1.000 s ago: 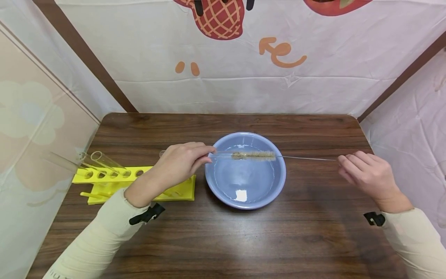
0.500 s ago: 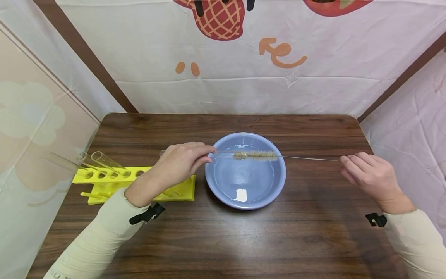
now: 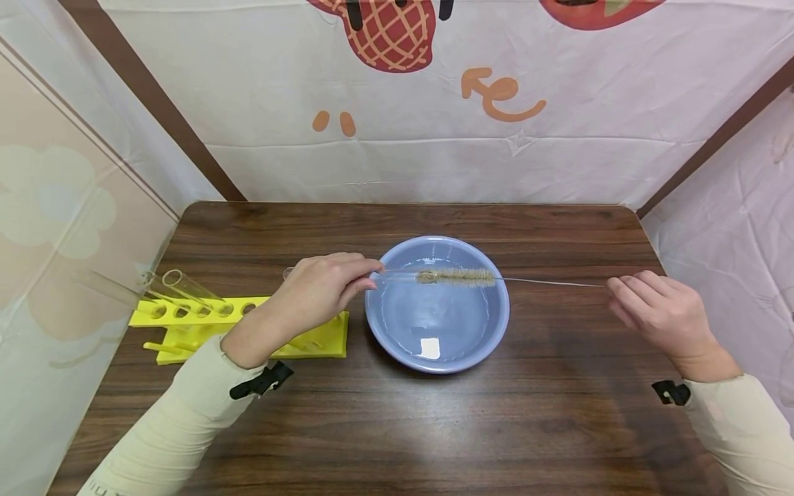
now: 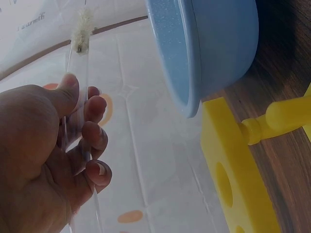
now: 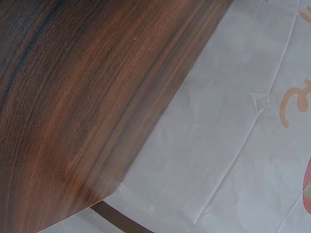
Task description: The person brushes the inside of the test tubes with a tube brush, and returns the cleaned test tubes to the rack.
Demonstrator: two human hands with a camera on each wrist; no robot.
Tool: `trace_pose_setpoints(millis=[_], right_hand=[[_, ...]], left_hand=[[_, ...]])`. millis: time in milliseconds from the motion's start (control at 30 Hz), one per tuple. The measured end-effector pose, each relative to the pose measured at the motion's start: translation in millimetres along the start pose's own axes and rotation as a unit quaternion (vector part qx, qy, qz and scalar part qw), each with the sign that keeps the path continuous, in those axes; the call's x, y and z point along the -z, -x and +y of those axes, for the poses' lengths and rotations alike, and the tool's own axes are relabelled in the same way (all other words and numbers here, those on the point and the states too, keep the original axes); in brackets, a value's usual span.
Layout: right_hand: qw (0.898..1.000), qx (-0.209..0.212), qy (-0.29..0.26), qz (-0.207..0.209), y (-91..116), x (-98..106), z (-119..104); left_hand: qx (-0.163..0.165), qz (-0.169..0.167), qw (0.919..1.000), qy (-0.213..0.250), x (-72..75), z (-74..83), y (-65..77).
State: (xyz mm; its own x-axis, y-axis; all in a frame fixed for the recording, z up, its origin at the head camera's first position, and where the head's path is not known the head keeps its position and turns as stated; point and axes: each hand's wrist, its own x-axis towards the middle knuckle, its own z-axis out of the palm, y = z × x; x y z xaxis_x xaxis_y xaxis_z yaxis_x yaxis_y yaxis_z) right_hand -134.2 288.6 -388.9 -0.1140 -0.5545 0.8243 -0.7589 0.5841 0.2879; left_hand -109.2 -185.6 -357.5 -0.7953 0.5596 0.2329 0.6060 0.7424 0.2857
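My left hand (image 3: 313, 293) grips a clear glass test tube (image 4: 77, 73), thumb on one side and curled fingers on the other. The tube lies nearly level, its mouth end over a blue basin (image 3: 434, 365) of water. A test tube brush (image 3: 468, 277) with pale bristles has its tip in the tube's mouth, and most of the bristles are outside. Far to the right, my right hand (image 3: 660, 320) pinches the end of the brush's thin wire handle (image 3: 546, 282). The right wrist view shows neither that hand nor the brush.
On the left stands a yellow test tube rack (image 3: 338, 341) with several glass tubes (image 3: 186, 286) slanting in its holes; my left forearm crosses in front of it. The brown wooden table (image 3: 471, 441) ends at a printed cloth wall (image 3: 298, 165) behind.
My right hand has drawn slightly to the right, and the brush has slid a little further out of the tube with it. The left hand stays in place.
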Motion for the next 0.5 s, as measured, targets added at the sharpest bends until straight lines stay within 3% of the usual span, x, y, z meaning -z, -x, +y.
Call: trace_pose_setpoints(millis=[500], right_hand=[[1.0, -0.006, -0.001, 0.0, 4.5, 2.4, 1.4]], left_hand=[[-0.003, -0.001, 1.0, 0.005, -0.1, -0.9, -0.5]])
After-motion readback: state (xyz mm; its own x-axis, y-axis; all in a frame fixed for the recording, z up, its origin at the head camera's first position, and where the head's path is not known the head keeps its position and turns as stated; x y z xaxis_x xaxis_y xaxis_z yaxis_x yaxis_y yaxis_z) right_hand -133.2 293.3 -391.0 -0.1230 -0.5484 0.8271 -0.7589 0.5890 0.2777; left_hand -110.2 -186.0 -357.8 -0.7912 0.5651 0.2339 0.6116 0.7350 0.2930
